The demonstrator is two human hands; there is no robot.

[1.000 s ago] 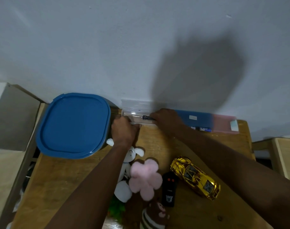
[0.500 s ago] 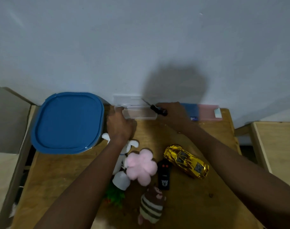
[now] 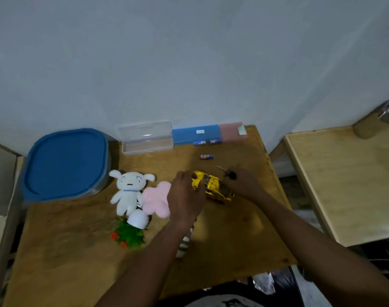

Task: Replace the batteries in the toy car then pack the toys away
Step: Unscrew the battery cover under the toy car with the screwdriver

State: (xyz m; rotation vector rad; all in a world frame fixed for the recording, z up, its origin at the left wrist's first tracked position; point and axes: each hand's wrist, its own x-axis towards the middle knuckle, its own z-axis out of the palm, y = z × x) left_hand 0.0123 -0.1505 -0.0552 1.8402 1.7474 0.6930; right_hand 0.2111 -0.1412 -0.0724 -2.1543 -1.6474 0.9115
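Note:
The gold toy car point(image 3: 211, 185) lies on the wooden table point(image 3: 233, 235), right of centre. My left hand point(image 3: 185, 197) grips its front end. My right hand point(image 3: 242, 183) sits at the car's rear, closed around a small black-handled screwdriver point(image 3: 227, 172) whose tip points up and left. One loose battery point(image 3: 206, 156) lies behind the car, and two more batteries point(image 3: 206, 142) rest against the blue case point(image 3: 195, 134). The clear plastic case point(image 3: 147, 138) stands open by the wall.
A large container with a blue lid point(image 3: 66, 162) stands at the back left. A white plush point(image 3: 128, 189), a pink plush point(image 3: 157, 199), a green toy plant point(image 3: 129, 233) and a striped plush point(image 3: 183, 245) lie left of my hands. A pink box point(image 3: 232, 130) stands against the wall.
My right hand took the screwdriver out of the clear case and brought it down to the car. My left hand left the case and took hold of the car's front.

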